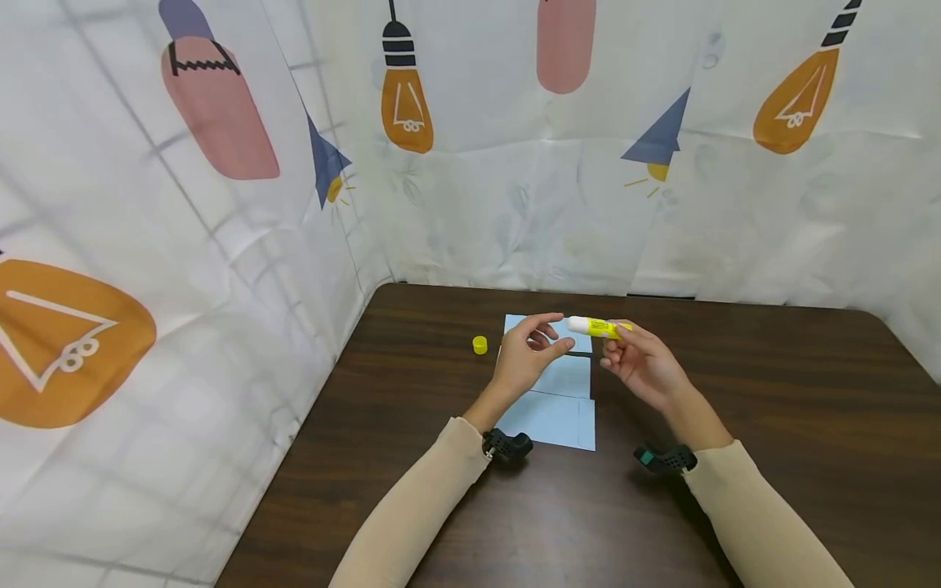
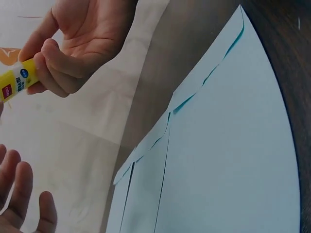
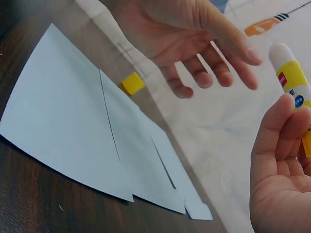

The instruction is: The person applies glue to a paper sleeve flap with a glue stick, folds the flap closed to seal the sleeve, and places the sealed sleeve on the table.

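Observation:
Between thumb and fingers, my right hand pinches a yellow glue stick by its base, its white end pointing left. The yellow cap is off and stands on the table to the left. My left hand is held near the white end, fingers loosely bent and apart, with nothing in them; in the right wrist view a gap shows between its fingertips and the glue stick. Below both hands lies a light blue sheet of paper with crosswise lines and narrow flaps along its edges. The left hand hides part of it.
A dark brown wooden table carries everything. White curtains printed with bulbs and lamps hang behind it and along its left side. Each wrist wears a black strap, the left strap close above the paper.

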A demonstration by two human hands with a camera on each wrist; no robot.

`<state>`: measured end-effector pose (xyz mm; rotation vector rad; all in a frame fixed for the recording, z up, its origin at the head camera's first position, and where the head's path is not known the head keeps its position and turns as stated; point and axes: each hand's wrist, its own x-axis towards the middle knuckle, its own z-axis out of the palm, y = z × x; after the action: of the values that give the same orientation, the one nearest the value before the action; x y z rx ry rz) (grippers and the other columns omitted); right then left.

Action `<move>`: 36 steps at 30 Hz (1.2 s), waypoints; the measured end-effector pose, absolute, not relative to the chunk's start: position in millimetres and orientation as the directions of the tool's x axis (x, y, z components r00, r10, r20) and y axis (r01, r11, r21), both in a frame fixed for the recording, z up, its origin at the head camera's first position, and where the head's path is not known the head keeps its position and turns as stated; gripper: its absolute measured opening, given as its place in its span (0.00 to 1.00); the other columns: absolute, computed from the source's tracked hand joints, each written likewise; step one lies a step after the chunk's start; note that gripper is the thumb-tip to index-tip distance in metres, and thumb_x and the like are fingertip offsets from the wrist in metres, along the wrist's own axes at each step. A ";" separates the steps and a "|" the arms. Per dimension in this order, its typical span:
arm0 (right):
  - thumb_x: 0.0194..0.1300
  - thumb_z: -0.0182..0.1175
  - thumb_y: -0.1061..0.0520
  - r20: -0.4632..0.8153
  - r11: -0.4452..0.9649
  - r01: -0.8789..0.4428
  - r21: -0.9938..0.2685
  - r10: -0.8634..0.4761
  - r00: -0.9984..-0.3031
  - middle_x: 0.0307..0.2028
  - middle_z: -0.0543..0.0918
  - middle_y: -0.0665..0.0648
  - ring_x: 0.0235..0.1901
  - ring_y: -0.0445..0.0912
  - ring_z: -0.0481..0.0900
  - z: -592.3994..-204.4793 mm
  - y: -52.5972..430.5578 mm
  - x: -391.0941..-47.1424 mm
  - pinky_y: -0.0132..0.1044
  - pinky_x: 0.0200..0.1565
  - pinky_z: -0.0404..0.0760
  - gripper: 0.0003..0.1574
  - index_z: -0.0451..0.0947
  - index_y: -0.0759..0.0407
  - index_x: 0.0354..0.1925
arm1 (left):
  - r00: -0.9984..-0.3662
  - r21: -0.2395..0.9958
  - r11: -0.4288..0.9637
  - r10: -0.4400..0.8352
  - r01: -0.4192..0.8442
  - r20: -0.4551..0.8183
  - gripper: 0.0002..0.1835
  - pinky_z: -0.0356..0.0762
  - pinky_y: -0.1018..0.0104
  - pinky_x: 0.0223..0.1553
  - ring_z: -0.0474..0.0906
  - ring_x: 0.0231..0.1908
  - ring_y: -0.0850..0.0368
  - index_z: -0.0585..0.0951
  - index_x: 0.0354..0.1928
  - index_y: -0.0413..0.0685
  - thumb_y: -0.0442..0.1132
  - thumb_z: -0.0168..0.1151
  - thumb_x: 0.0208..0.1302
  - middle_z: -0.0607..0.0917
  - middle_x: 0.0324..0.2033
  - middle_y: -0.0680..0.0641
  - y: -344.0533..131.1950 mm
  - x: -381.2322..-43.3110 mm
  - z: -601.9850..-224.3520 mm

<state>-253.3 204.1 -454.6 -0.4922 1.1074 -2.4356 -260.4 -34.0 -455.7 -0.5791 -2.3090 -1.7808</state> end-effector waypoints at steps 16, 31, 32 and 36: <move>0.84 0.38 0.59 0.140 -0.567 0.242 -0.787 -0.547 -0.826 0.36 0.82 0.53 0.33 0.42 0.79 -457.1 198.2 -253.4 0.32 0.45 0.85 0.19 0.77 0.56 0.52 | -0.869 0.865 0.112 0.151 0.489 0.472 0.15 0.78 0.70 0.38 0.77 0.32 0.58 0.87 0.51 0.47 0.40 0.74 0.63 0.84 0.33 0.44 -30.9 -261.2 -457.4; 0.84 0.43 0.54 0.037 -0.357 0.181 -0.917 -0.527 -0.849 0.35 0.86 0.50 0.30 0.40 0.80 -457.5 198.0 -252.7 0.31 0.41 0.85 0.18 0.81 0.53 0.52 | -0.882 0.897 0.004 0.183 0.443 0.435 0.14 0.73 0.75 0.33 0.73 0.31 0.62 0.86 0.52 0.42 0.36 0.71 0.65 0.85 0.40 0.39 -29.2 -262.0 -456.2; 0.84 0.44 0.52 0.019 -0.339 0.185 -0.922 -0.519 -0.855 0.34 0.86 0.50 0.29 0.40 0.79 -457.3 198.4 -252.8 0.31 0.41 0.85 0.18 0.81 0.52 0.52 | -0.882 0.897 0.001 0.181 0.443 0.435 0.14 0.74 0.75 0.32 0.74 0.31 0.62 0.86 0.52 0.41 0.36 0.71 0.65 0.85 0.39 0.39 -29.6 -262.1 -456.1; 0.83 0.45 0.48 -0.049 -0.291 0.210 -0.933 -0.475 -0.878 0.32 0.85 0.50 0.30 0.40 0.79 -457.0 200.1 -254.0 0.31 0.41 0.85 0.18 0.80 0.52 0.51 | -0.883 0.896 -0.015 0.165 0.444 0.440 0.14 0.77 0.75 0.31 0.75 0.29 0.60 0.86 0.52 0.40 0.36 0.71 0.65 0.85 0.40 0.38 -30.4 -262.7 -455.0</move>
<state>-254.0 200.1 -457.0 -0.3313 1.5380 -2.2026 -262.7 -30.4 -455.0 -0.6474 -2.0487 -2.0007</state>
